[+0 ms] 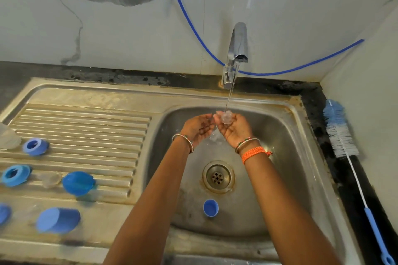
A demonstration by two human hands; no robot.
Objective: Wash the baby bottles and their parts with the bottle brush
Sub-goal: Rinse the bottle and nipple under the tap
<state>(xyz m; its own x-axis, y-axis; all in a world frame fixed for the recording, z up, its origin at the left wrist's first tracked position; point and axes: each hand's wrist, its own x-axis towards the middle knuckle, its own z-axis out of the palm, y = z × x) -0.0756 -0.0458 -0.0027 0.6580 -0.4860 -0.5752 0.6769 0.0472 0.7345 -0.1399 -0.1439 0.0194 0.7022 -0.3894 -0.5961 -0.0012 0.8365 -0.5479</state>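
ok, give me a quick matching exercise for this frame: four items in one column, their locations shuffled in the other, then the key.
Items
1. bottle brush
2. clear teat
3. small blue cap
4. blue dome lid

Places
A. on the ribbed drainboard
B. on the dark counter right of the sink
C. lying in the basin, near the drain
D. under the running tap, held at the right hand

Pairs: 1-B, 2-D, 3-C, 4-A

A home kitchen: a worn steel sink (305,157) with ribbed drainboard (86,127), a running tap (235,49) at its back edge, marble-patterned wall tiles (86,17), dark countertop (312,97).
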